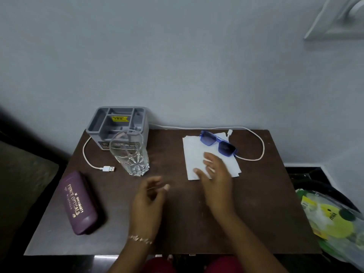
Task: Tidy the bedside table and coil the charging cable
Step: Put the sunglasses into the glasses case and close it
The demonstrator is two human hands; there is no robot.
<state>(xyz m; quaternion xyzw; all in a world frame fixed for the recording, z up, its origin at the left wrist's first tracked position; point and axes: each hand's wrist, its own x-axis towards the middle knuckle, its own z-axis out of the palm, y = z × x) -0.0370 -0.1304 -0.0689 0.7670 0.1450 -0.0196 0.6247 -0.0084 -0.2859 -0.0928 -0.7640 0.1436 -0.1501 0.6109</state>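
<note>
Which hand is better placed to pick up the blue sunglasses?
Right. The right hand is over the white paper, just in front of the sunglasses; the left hand hovers mid-table, farther off.

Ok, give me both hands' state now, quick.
Left hand: loosely curled, blurred, nothing visibly held.
Right hand: open, straight fingers over white folded paper napkin.

The white charging cable (pixel 197 128) lies uncoiled on the dark brown table (pixel 177 223). It trails along the back edge from 10 to 2 o'clock. Its USB plug (pixel 109 169) lies at 9 o'clock and its small connector (pixel 230 132) at 1 o'clock.
</note>
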